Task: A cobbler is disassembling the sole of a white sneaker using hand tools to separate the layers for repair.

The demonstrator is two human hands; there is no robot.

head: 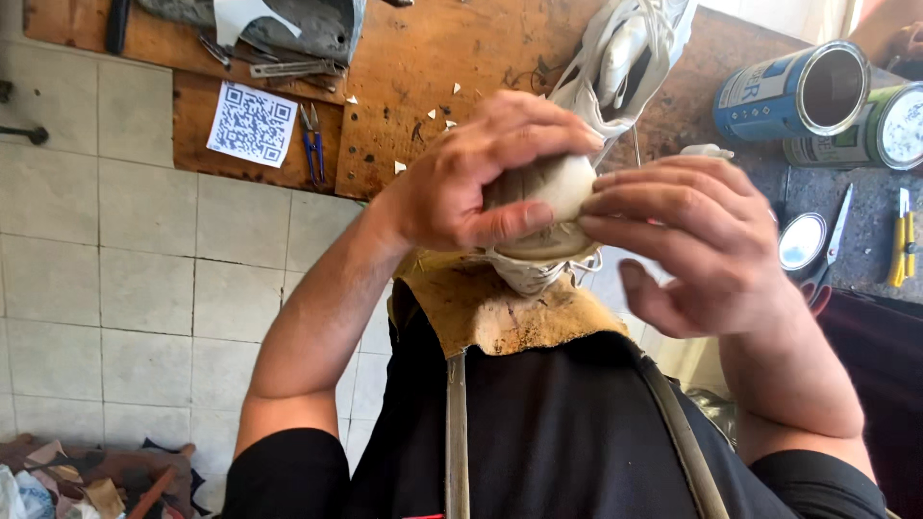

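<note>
Here, a person's left hand (461, 183) and right hand (687, 240) both clamp a white shoe toe (548, 192) between them, over a tan leather apron (500, 308); a loosened grip could probably drop it.

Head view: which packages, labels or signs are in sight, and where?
Paper code label: white square with a black pattern, on the wooden board, upper left.
Blue can: cylinder on its side, open end showing, upper right.
Green can: cylinder on its side, pale lid, beside the blue can.
</note>
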